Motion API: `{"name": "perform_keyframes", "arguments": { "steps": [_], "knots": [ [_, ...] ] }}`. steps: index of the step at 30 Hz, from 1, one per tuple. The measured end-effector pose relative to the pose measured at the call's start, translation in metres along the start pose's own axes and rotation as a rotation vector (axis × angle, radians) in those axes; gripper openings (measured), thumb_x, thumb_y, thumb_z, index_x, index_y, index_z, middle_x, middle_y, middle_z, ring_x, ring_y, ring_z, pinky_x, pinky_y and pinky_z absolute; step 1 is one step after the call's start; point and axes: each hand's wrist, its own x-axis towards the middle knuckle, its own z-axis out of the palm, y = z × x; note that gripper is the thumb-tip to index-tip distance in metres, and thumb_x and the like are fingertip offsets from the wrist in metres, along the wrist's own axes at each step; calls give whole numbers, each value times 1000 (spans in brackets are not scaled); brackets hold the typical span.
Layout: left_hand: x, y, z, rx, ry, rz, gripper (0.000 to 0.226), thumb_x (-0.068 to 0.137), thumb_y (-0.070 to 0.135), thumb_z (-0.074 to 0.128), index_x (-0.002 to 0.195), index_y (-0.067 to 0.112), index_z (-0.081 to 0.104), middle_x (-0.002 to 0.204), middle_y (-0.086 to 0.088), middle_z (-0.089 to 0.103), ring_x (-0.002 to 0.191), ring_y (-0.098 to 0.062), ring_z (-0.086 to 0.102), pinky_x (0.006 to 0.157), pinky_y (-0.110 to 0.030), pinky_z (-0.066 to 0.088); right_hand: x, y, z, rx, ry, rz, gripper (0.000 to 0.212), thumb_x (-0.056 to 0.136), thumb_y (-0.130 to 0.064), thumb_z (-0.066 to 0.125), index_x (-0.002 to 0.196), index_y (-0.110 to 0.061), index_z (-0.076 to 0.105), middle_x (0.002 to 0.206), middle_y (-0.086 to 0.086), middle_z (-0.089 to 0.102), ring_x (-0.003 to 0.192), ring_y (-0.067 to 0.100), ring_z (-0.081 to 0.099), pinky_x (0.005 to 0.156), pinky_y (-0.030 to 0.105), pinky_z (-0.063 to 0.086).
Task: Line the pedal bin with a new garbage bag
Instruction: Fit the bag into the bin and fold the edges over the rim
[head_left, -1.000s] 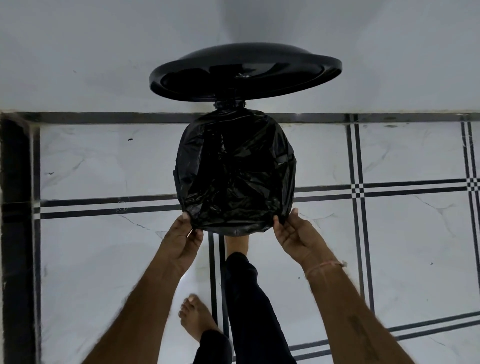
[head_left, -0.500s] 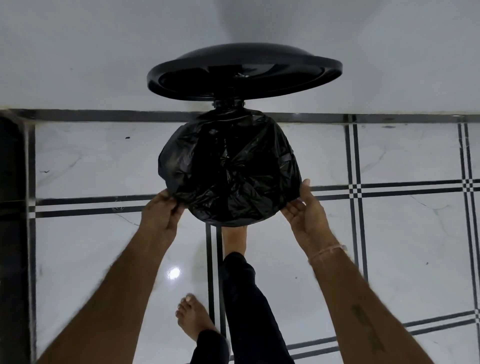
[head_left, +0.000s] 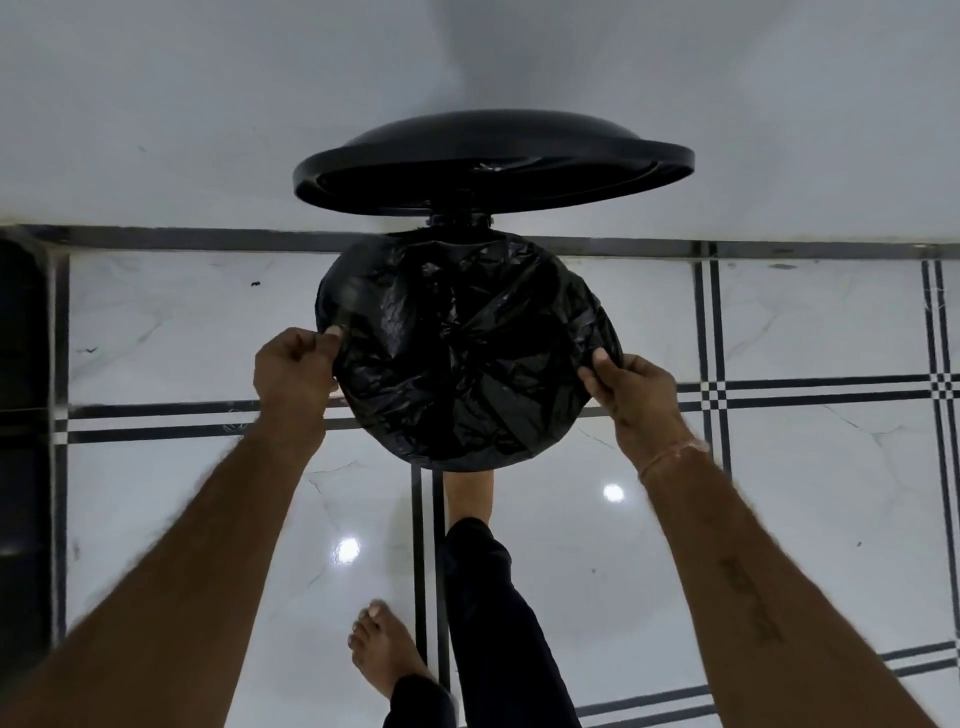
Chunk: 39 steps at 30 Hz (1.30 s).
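Observation:
A black garbage bag (head_left: 467, 353) covers the whole round top of the pedal bin and hides the bin's body. The bin's black lid (head_left: 493, 163) stands raised behind it against the white wall. My left hand (head_left: 293, 371) pinches the bag's edge at the left side of the rim. My right hand (head_left: 631, 392) grips the bag's edge at the right side, thumb on top. My right foot (head_left: 467, 496) reaches under the bin's front where the pedal is hidden.
The floor is white marble tile with black stripe borders (head_left: 727, 392). My left foot (head_left: 387, 660) stands bare on the floor nearer to me. A dark object (head_left: 21, 415) runs along the far left edge. The white wall is right behind the bin.
Both hands have moved from the bag's front edge up to its left and right sides. The bag has spread wider and rounder over the bin's rim.

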Motion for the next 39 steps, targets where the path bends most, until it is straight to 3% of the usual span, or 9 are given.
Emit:
{"name": "perform_keyframes", "arguments": {
  "steps": [7, 9, 12, 20, 27, 31, 33, 35, 39],
  "knots": [
    [16, 15, 4, 132, -126, 110, 27, 82, 2, 58, 83, 24, 72, 83, -6, 73, 76, -23, 64, 78, -37, 55, 5, -25, 16, 19, -40, -130, 24, 96, 14, 53, 103, -6, 62, 96, 17, 66, 83, 21, 71, 84, 24, 62],
    [16, 18, 7, 115, -182, 115, 20, 88, 18, 56, 80, 10, 72, 78, -2, 69, 73, -18, 59, 72, -33, 50, 5, -30, 23, -59, -60, -205, 16, 99, 3, 58, 106, -3, 71, 95, 8, 71, 88, 15, 71, 87, 22, 59],
    [18, 19, 11, 180, -214, 158, 71, 93, 62, 52, 76, -7, 59, 68, -7, 55, 65, -17, 49, 66, -32, 41, 8, -37, 35, -188, -121, -223, 18, 102, -24, 64, 94, -15, 78, 92, -3, 78, 88, 5, 74, 79, 16, 56],
    [28, 16, 22, 246, -130, 214, 48, 99, 53, 50, 75, 11, 51, 63, 3, 45, 67, -18, 44, 64, -29, 36, 39, -55, 53, -542, -228, -152, 48, 92, -53, 71, 105, -8, 79, 104, 5, 81, 105, 22, 75, 99, 38, 58],
    [11, 9, 33, 241, -63, 349, 37, 106, 44, 40, 87, 13, 45, 67, 6, 46, 62, -11, 43, 58, -28, 36, 42, -52, 56, -553, -223, -91, 49, 103, -54, 52, 119, -13, 74, 99, -6, 71, 97, 13, 64, 81, 22, 48],
    [10, 3, 40, 194, 2, 355, 49, 104, 48, 40, 70, 14, 33, 63, 4, 37, 62, -14, 35, 59, -29, 32, 10, -29, 53, -952, 126, -753, 47, 99, -56, 51, 121, -17, 66, 131, 11, 58, 120, 30, 55, 101, 46, 44],
    [9, 2, 42, 169, 8, 362, 50, 105, 47, 39, 65, 17, 32, 59, 4, 36, 58, -12, 34, 57, -29, 31, -36, -14, 77, -901, -95, -1134, 37, 98, -45, 55, 119, -17, 66, 126, 7, 59, 117, 26, 54, 96, 40, 41],
    [10, 1, 43, 135, -15, 379, 52, 105, 46, 40, 62, 18, 32, 56, 5, 35, 56, -11, 33, 55, -30, 31, -53, 10, 106, -1014, -374, -1230, 40, 95, -49, 54, 122, -24, 68, 131, -1, 60, 122, 23, 52, 98, 40, 37],
    [17, -2, 44, 71, -30, 376, 53, 105, 45, 41, 60, 21, 30, 53, 8, 32, 55, -12, 31, 56, -31, 31, -6, 53, 151, -1410, -469, -1047, 42, 95, -57, 48, 130, -36, 58, 141, -6, 51, 127, 33, 47, 105, 55, 37]
  ]
}}
